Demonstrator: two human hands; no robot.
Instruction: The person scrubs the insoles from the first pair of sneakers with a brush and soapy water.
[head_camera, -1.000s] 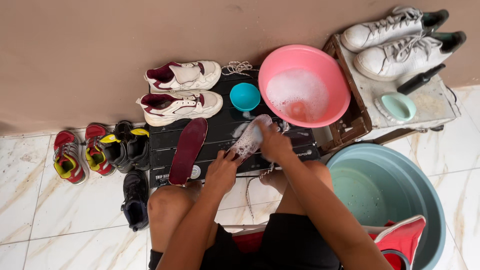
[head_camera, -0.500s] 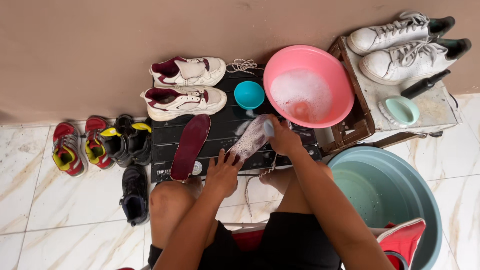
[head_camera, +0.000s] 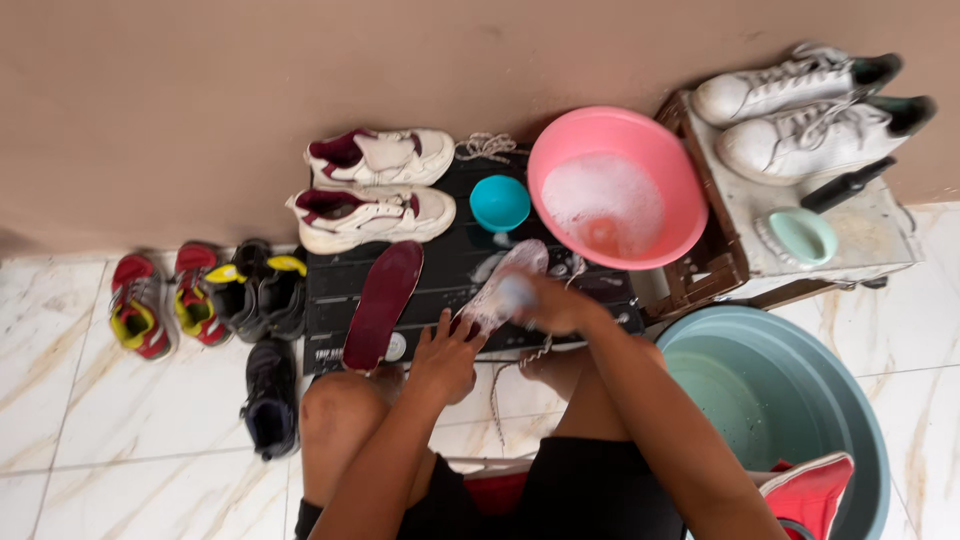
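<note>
Far left floor: small red-and-yellow shoes (head_camera: 165, 305) beside black ones (head_camera: 262, 293); one black shoe (head_camera: 268, 396) nearer
Black crate: dark slatted crate (head_camera: 330, 310) against the wall; two white-and-maroon sneakers (head_camera: 375, 190) on its far left; maroon insole (head_camera: 383, 303) lying just right of them, nearer
Left hand (head_camera: 443, 357): fingers spread, pressing the near end of the soapy pale insole (head_camera: 500, 288) onto the crate
Right hand (head_camera: 552, 303): curled over the insole's middle, seemingly around a small blurred thing; grip unclear
Centre: teal cup (head_camera: 500, 202); pink basin (head_camera: 660, 170) of suds
Right: white sneakers (head_camera: 810, 110) on a stand (head_camera: 870, 235); large teal tub (head_camera: 790, 400) near
</note>
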